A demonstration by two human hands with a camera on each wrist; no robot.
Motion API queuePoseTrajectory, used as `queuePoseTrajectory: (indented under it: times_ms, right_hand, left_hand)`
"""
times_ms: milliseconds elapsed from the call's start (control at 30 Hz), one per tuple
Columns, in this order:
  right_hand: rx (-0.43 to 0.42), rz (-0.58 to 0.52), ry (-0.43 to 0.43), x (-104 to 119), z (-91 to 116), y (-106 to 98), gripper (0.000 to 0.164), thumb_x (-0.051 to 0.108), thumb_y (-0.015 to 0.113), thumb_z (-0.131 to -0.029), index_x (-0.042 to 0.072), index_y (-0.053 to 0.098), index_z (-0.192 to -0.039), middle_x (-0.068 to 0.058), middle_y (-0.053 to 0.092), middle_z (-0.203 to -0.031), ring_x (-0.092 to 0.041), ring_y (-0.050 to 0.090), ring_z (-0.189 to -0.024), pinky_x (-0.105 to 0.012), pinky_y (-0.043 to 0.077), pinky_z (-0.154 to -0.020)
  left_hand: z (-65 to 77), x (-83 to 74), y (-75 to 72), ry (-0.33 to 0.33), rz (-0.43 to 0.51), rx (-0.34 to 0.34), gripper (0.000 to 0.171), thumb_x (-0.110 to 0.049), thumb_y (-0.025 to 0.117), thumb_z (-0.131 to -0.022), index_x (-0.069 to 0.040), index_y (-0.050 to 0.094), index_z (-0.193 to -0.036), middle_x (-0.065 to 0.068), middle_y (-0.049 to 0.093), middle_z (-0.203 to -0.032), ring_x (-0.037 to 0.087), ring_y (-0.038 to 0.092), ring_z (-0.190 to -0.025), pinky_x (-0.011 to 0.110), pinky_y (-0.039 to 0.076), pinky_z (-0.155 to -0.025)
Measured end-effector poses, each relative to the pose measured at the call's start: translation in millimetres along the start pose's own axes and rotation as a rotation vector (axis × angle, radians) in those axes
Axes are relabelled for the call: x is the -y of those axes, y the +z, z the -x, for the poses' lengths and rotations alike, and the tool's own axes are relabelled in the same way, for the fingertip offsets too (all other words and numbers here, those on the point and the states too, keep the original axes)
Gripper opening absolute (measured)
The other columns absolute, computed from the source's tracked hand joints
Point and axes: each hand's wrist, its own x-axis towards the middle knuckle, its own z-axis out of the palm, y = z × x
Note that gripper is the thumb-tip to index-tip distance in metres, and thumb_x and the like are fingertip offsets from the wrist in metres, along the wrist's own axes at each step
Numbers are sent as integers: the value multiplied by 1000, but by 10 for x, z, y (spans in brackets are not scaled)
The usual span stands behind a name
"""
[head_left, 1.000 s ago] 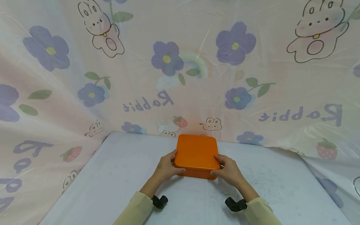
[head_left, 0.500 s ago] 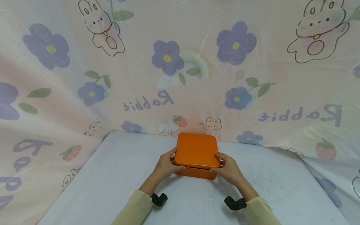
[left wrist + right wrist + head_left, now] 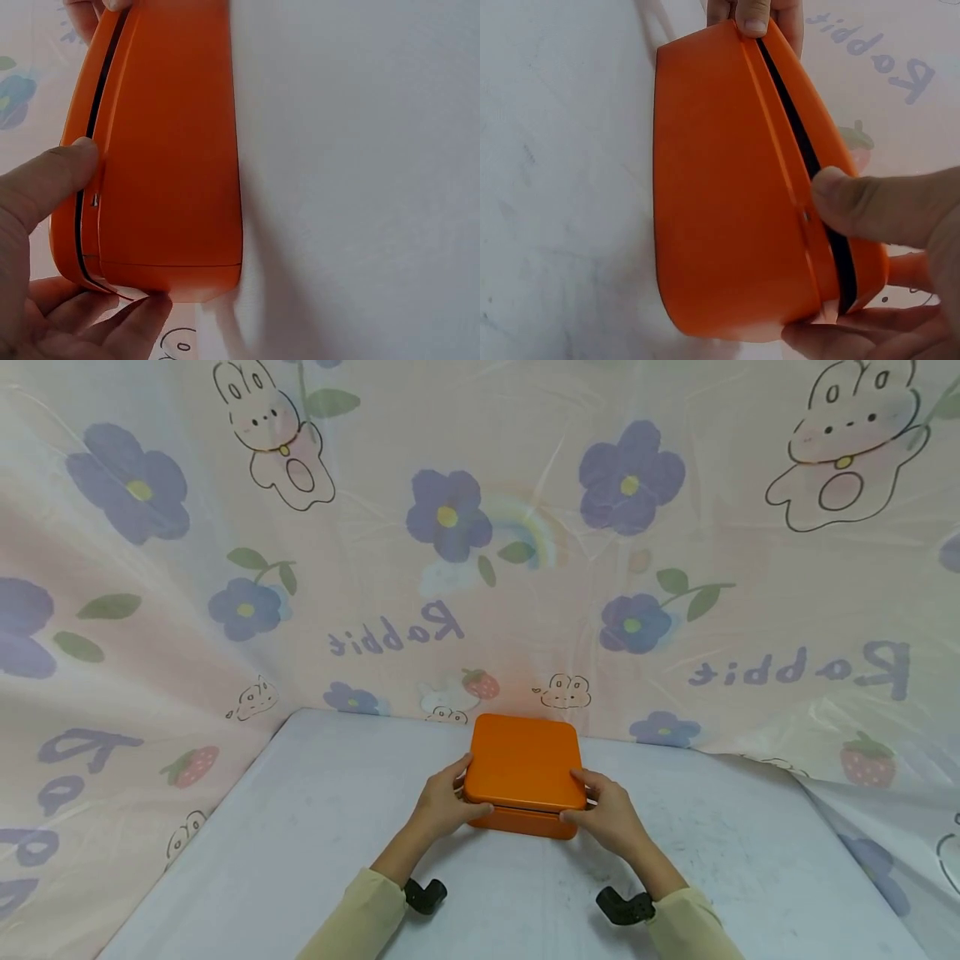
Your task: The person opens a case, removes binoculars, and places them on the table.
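Note:
An orange box (image 3: 528, 823) with rounded corners stands on the white table, toward its back edge. Its orange lid (image 3: 525, 760) is slightly raised along the front, and a dark gap shows between lid and body in both wrist views. My left hand (image 3: 442, 803) holds the lid's left front corner, thumb at the front and fingers at the side. The right hand (image 3: 611, 814) grips the opposite front corner the same way. In the right wrist view, my right thumb (image 3: 836, 196) lies across the gap. The inside of the box is hidden.
The white table (image 3: 330, 810) spreads out on both sides of the box. Close behind the box hangs a pale curtain (image 3: 525, 610) printed with flowers and rabbits, which also runs down the left and right sides. A black wrist mount (image 3: 425, 896) sits on the left wrist.
The lid's front edge has risen a little, and the dark gap has appeared beneath it. Both hands keep their hold at the front corners. Over the last half second hardly anything moves.

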Motion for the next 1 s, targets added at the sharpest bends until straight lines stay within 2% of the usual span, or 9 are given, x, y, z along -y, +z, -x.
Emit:
queuePoseTrajectory:
  times_ms: [333,500,700,1000]
  right_hand:
    - [-11,3,-32,19,11,-20,77,17,82,-75,2,46,-141,-21,45,-146,-39,48,-130,-49,49,-99]
    - [-22,40,-55,86,-1,-39,76,20,81,-76,4,47,-141,-21,45,-146,-42,51,-126,-52,48,-100]
    - [-36,56,-114,218,-31,-74,74,18,81,-77,2,47,-140,-22,46,-145,-42,49,-129,-51,45,-103]
    - [-29,18,-112,362,-78,-51,74,14,81,-77,4,47,-141,-19,45,-146,-38,49,-130,-48,46,-103]
  left_hand:
    - [9,-12,-51,13,-50,-14,95,-33,85,-72,-16,35,-150,3,37,-155,32,44,-136,49,42,-108]
    - [11,-41,-115,28,-56,-30,95,-35,85,-72,-18,35,-150,1,37,-154,30,44,-136,49,42,-108]
    - [17,-86,-190,40,-77,-70,95,-35,85,-72,-18,35,-150,1,40,-153,26,44,-137,46,44,-106]
    - [58,-95,-303,84,-94,-120,93,-28,85,-73,-18,35,-150,2,43,-151,22,43,-138,44,45,-106]
